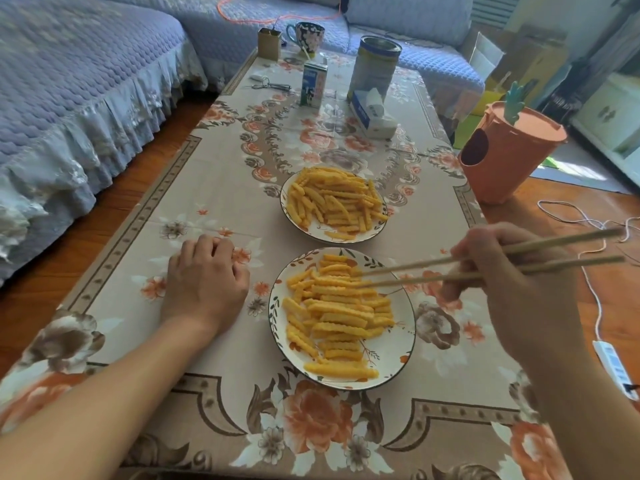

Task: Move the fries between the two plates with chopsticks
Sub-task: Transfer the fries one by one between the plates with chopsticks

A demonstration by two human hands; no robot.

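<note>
Chopsticks lie across the right hand, whose curled fingers grip them about midway; their butts run out past the hand to its right and end short of the frame edge. The tips reach leftward over the near plate and sit among the far end of its fries, slightly parted. Whether a fry is pinched between them cannot be told, since the tips blend into the pile. The right palm and thumb are turned away, and the forearm is cut off at the lower right corner.

Left hand rests knuckles up on the table, fingers loosely curled, holding nothing, just left of the near plate; its fingertips are tucked out of sight. Beyond both hands, the far plate holds a second heap of fries, nearly touching the near plate. Further off stand a carton, a tin, a tissue pack and a mug, their print too blurred to read.
</note>
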